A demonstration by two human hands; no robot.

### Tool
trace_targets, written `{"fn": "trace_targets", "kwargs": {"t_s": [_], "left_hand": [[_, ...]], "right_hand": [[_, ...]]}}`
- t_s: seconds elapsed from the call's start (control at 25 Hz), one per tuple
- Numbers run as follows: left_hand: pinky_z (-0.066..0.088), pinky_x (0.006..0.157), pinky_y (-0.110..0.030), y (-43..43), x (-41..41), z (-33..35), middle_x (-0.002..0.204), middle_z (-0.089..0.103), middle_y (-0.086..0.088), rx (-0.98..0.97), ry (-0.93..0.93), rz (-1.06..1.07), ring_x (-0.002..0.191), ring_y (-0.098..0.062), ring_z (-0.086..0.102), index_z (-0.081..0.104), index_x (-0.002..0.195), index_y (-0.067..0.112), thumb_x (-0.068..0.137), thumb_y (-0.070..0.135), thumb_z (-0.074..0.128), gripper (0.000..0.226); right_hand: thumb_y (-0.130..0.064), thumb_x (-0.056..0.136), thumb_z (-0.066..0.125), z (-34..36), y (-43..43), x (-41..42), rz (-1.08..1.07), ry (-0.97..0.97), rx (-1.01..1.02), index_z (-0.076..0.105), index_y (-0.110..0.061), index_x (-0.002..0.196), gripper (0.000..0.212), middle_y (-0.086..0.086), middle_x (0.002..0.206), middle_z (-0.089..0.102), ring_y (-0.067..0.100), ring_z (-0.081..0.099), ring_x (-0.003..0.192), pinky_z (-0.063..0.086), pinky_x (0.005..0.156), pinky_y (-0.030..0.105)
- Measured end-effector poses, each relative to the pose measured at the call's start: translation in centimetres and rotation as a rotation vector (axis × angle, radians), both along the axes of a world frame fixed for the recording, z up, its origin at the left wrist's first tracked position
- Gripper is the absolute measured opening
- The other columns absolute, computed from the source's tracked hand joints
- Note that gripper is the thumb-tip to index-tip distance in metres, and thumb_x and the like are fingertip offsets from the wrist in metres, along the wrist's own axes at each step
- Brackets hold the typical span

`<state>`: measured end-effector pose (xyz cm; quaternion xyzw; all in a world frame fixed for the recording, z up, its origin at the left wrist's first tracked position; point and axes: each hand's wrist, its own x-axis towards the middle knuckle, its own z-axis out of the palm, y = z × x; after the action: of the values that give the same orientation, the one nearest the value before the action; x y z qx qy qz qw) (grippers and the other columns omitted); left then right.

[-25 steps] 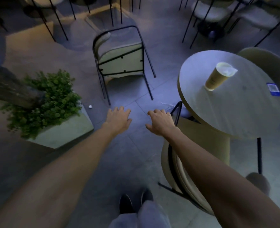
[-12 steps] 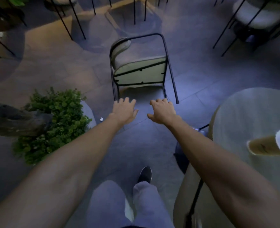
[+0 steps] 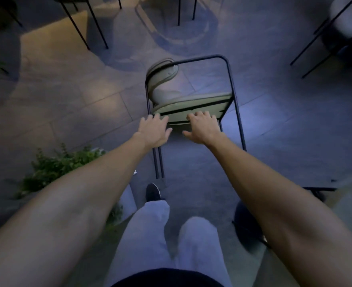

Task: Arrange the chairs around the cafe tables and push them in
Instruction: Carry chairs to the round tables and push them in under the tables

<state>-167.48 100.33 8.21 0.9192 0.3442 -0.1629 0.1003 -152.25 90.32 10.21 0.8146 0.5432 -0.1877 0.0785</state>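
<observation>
A chair (image 3: 191,101) with a cream cushioned seat and thin black metal frame lies tipped over on the tiled floor ahead of me, its legs pointing toward me. My left hand (image 3: 154,130) is stretched out with spread fingers at the seat's left edge. My right hand (image 3: 202,128) reaches, fingers spread, to the seat's right part. Both hands hold nothing; whether the fingertips touch the seat is unclear.
A green plant in a pale planter (image 3: 67,166) sits at my lower left. A table edge (image 3: 349,204) and its dark base (image 3: 247,220) are at the lower right. Black chair legs (image 3: 84,23) stand at the top, another chair (image 3: 345,23) at the top right.
I have stepped forward to the fallen chair. Both hands now reach its seat, where before they hovered short of it. The table with the paper cup has slid out of view to the right.
</observation>
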Motion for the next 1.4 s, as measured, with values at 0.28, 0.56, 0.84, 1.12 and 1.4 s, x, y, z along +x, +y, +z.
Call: {"fn": "trace_targets", "kwargs": {"t_s": [0.28,0.56,0.84,1.12,1.4], "left_hand": [[0.041,0.095,-0.05,15.1,6.4,-2.8,0.129,0.052,-0.017,-0.033,0.086,0.022,0.119,-0.041,0.051,0.046,0.133,0.016,0.1,0.047,0.04,0.046],[0.042,0.097,-0.05,27.5,16.2,-6.3,0.133,0.049,-0.016,-0.072,0.068,0.19,0.123,-0.039,0.049,0.043,0.137,0.017,0.095,0.052,0.047,0.055],[0.042,0.099,-0.049,41.7,21.0,-13.2,0.145,0.039,-0.014,-0.232,0.228,0.138,0.129,-0.037,0.046,0.022,0.153,0.023,0.083,0.056,0.07,0.091],[0.045,0.095,-0.047,51.2,23.7,-26.5,0.139,0.043,-0.006,-0.416,0.275,-0.165,0.127,-0.031,0.048,0.015,0.155,0.025,0.06,0.068,0.081,0.123],[0.049,0.092,-0.039,53.3,23.0,-33.5,0.131,0.059,-0.002,-0.732,0.06,-0.161,0.115,-0.023,0.057,0.044,0.134,0.025,0.058,0.049,0.09,0.092]], "right_hand": [[-0.053,0.088,0.058,-2.6,15.5,6.6,0.038,0.038,0.039,0.051,-0.015,0.135,0.06,0.014,0.135,0.053,0.036,0.046,0.127,0.038,0.1,0.05],[-0.056,0.088,0.057,-8.2,28.8,14.5,0.122,0.043,-0.03,0.048,-0.016,0.137,0.064,0.014,0.135,0.053,0.036,0.046,0.124,0.038,0.099,0.048],[-0.057,0.088,0.059,-14.6,42.5,18.9,0.149,0.005,-0.111,0.047,-0.015,0.135,0.064,0.013,0.135,0.05,0.035,0.045,0.125,0.039,0.099,0.048],[-0.066,0.074,0.072,-25.8,52.8,19.2,0.105,0.017,-0.38,0.038,-0.018,0.142,0.091,0.011,0.142,0.043,0.033,0.038,0.133,0.033,0.106,0.05],[-0.062,0.063,0.083,-30.1,55.0,18.4,0.138,0.008,-0.551,0.045,-0.014,0.136,0.095,0.005,0.13,0.06,0.029,0.056,0.122,0.04,0.098,0.045]]}}
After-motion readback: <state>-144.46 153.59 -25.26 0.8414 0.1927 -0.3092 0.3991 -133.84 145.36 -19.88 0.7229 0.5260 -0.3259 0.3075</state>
